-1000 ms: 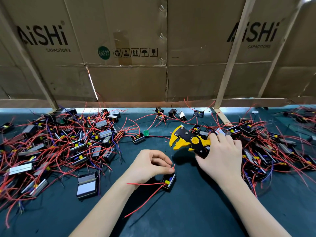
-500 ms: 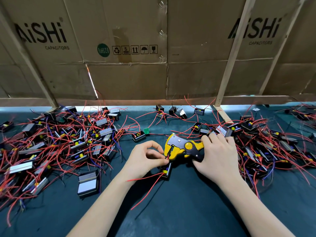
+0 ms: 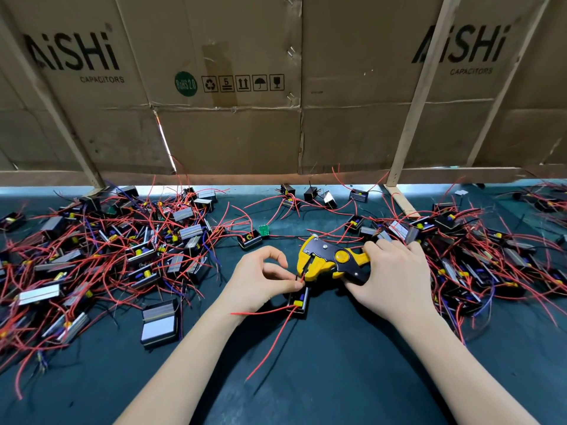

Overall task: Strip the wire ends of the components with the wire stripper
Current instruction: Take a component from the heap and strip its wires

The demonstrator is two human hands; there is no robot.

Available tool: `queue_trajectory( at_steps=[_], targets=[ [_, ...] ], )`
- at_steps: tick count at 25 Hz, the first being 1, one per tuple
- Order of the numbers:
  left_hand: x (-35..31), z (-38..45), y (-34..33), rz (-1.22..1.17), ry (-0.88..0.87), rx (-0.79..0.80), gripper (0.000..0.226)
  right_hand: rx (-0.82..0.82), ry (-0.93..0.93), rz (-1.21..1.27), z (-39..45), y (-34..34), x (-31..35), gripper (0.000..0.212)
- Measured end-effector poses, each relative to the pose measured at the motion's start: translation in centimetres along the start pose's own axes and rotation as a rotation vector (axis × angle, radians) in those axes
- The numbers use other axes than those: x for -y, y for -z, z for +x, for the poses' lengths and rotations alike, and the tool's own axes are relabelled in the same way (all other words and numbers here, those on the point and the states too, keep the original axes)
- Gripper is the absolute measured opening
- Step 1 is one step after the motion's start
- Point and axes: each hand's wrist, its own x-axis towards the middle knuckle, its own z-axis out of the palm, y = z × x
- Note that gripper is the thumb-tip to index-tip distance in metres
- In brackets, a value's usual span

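Note:
My right hand (image 3: 394, 279) grips the handles of a yellow and black wire stripper (image 3: 329, 262), whose jaws point left. My left hand (image 3: 260, 279) pinches the short red wire end (image 3: 302, 277) of a small black component (image 3: 299, 302) and holds that end in the stripper's jaws. The component lies on the dark green mat just below both hands. Two longer red leads (image 3: 270, 342) trail from it toward me and to the left.
A heap of similar black components with red wires (image 3: 101, 256) covers the mat on the left, another heap (image 3: 478, 250) on the right. A lone silver-faced component (image 3: 159, 322) lies left of my forearm. Cardboard panels (image 3: 233, 87) on wooden struts wall the back.
My right hand brought the stripper down and left from a raised position to the wire at my left hand. Its jaws now sit around the wire end.

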Motion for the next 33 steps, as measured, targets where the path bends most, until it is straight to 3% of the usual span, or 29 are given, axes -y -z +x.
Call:
queue_trajectory(
  at_steps=[10,19,25,28,33],
  targets=[
    [-0.1,0.0,0.0,-0.030,-0.010,0.015,0.034,0.076,0.021,0.004,0.1,0.4,-0.1,0.051],
    [0.0,-0.1,0.1,-0.016,-0.061,0.032,0.018,0.170,-0.120,-0.051,0.2,0.4,-0.2,0.053],
    [0.5,-0.1,0.1,0.105,-0.031,0.011,0.006,-0.081,-0.105,-0.066,0.1,-0.1,-0.6,0.056],
    [0.3,-0.1,0.0,0.191,-0.105,0.077,0.004,-0.106,-0.142,-0.092,0.2,-0.5,-0.8,0.057],
    [0.1,0.0,-0.3,0.307,-0.178,0.078,0.006,-0.106,-0.040,-0.051,0.2,-0.9,-0.3,0.051]
  ],
)
